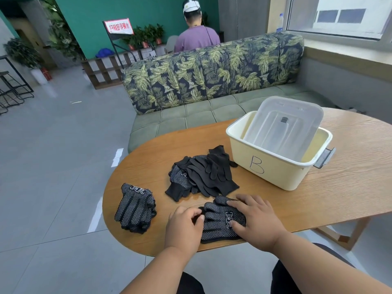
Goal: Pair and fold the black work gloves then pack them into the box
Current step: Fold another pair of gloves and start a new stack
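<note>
A black dotted work glove lies flat near the table's front edge. My right hand presses on its cuff end with spread fingers. My left hand pinches the glove's fingertips at the left. A loose pile of black gloves sits behind it in the middle of the table. A stacked set of dotted gloves lies at the left. The cream box marked "B" stands at the right, with its clear lid leaning inside it.
The oval wooden table ends close to my body and curves off at the left. A leaf-patterned sofa stands behind the table. A person sits beyond the sofa, back turned.
</note>
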The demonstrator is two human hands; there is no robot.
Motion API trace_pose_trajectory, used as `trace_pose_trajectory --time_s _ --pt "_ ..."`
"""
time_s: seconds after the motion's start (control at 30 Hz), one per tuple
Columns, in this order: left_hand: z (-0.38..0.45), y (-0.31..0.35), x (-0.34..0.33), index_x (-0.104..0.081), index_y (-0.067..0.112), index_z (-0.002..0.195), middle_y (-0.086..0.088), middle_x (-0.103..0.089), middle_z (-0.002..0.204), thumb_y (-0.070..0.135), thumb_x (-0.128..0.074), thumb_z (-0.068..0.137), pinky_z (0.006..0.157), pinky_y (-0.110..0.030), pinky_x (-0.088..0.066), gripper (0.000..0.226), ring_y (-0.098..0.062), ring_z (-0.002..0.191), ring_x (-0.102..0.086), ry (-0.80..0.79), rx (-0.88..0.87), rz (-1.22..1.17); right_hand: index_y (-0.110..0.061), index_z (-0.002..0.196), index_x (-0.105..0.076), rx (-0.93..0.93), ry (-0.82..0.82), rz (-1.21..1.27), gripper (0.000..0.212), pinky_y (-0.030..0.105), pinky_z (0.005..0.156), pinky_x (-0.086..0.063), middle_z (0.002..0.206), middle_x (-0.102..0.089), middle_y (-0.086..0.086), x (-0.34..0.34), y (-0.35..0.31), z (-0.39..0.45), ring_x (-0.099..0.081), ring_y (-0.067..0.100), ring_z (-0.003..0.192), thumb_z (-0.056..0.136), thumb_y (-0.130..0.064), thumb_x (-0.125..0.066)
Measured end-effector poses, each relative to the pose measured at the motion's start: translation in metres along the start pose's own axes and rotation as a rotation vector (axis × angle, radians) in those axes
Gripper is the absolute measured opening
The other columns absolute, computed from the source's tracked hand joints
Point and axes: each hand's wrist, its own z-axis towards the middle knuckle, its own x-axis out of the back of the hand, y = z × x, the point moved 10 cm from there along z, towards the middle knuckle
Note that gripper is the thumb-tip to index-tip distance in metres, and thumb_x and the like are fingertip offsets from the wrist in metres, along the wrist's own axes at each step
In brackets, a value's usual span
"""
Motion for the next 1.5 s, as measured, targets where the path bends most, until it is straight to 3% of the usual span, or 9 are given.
trace_pose_trajectory --time_s 0.1,0.27,0.43,0.5,0.57,0.83,1.1,1.37,1.5 --pt "0.001 0.0 0.002 -0.071 0.04 0.096 0.02 -0.056 0.101 0.043 -0.062 0.096 0.096 -0.031 -0.049 0.009 -0.01 0.108 -0.049 0.005 0.019 0.001 -0.051 0.152 -0.037 0.0 0.0 0.002 0.067 0.04 0.12 -0.025 0.159 -0.035 -0.019 -0.001 0.0 0.0 -0.028 0.013 0.145 0.089 -0.072 -0.037" --pt "0.002 -0.002 0.007 -0.062 0.035 0.08 0.02 -0.054 0.095 0.036 -0.061 0.099 0.09 -0.029 -0.047 0.019 -0.011 0.103 -0.051 0.022 0.062 -0.013 -0.052 0.152 -0.037 -0.003 0.009 -0.009 0.066 0.039 0.119 -0.024 0.159 -0.035 -0.019 0.0 0.001 -0.001 -0.028 0.013 0.144 0.089 -0.072 -0.037" --pt "0.005 -0.004 0.008 -0.064 0.034 0.085 0.019 -0.055 0.096 0.036 -0.062 0.098 0.089 -0.033 -0.052 0.014 -0.011 0.098 -0.056 0.0 0.06 -0.033 -0.052 0.152 -0.036 -0.006 0.006 -0.02 0.067 0.039 0.119 -0.024 0.159 -0.035 -0.018 0.001 -0.001 -0.001 -0.027 0.013 0.145 0.088 -0.072 -0.036" --pt "0.003 -0.002 0.004 -0.067 0.037 0.096 0.02 -0.055 0.101 0.039 -0.063 0.097 0.093 -0.033 -0.052 0.005 -0.009 0.102 -0.055 -0.019 0.03 -0.034 -0.052 0.152 -0.036 -0.005 0.003 -0.021 0.067 0.04 0.12 -0.024 0.159 -0.035 -0.018 0.001 -0.002 -0.002 -0.028 0.014 0.145 0.088 -0.072 -0.035" --pt "0.001 0.001 -0.003 -0.069 0.041 0.11 0.019 -0.054 0.108 0.042 -0.063 0.097 0.098 -0.032 -0.051 0.015 -0.009 0.109 -0.052 -0.063 -0.001 -0.02 -0.051 0.152 -0.037 -0.006 0.005 -0.018 0.067 0.04 0.12 -0.024 0.159 -0.035 -0.018 0.002 -0.003 -0.002 -0.028 0.014 0.145 0.088 -0.072 -0.035" --pt "0.003 0.002 0.002 -0.069 0.041 0.094 0.021 -0.055 0.104 0.035 -0.063 0.098 0.093 -0.033 -0.052 0.009 -0.01 0.105 -0.055 -0.034 0.007 -0.043 -0.051 0.152 -0.038 -0.004 0.007 -0.022 0.067 0.041 0.12 -0.025 0.159 -0.037 -0.016 0.002 -0.003 -0.002 -0.029 0.016 0.145 0.088 -0.072 -0.035" --pt "0.014 -0.004 0.012 -0.062 0.037 0.111 0.017 -0.065 0.106 0.025 -0.055 0.102 0.08 -0.03 -0.054 0.017 -0.009 0.095 -0.062 -0.068 0.023 0.067 -0.051 0.152 -0.038 -0.005 0.012 -0.046 0.067 0.04 0.12 -0.024 0.158 -0.037 -0.017 0.001 -0.004 -0.002 -0.03 0.016 0.144 0.088 -0.072 -0.035" --pt "0.018 0.003 0.012 -0.067 0.033 0.115 0.015 -0.062 0.113 0.027 -0.057 0.101 0.089 -0.031 -0.056 0.019 -0.007 0.099 -0.061 -0.047 0.014 0.012 -0.052 0.153 -0.036 -0.004 0.003 -0.043 0.066 0.04 0.12 -0.023 0.159 -0.035 -0.017 0.002 -0.004 -0.002 -0.028 0.015 0.144 0.089 -0.071 -0.036" --pt "0.028 0.022 0.004 -0.061 0.035 0.133 0.01 -0.054 0.129 0.033 -0.048 0.105 0.109 -0.035 -0.045 0.031 -0.012 0.122 -0.05 -0.121 -0.065 -0.066 -0.052 0.153 -0.036 -0.003 0.001 -0.046 0.067 0.039 0.12 -0.023 0.159 -0.035 -0.017 0.002 -0.004 -0.002 -0.028 0.015 0.145 0.089 -0.072 -0.036"
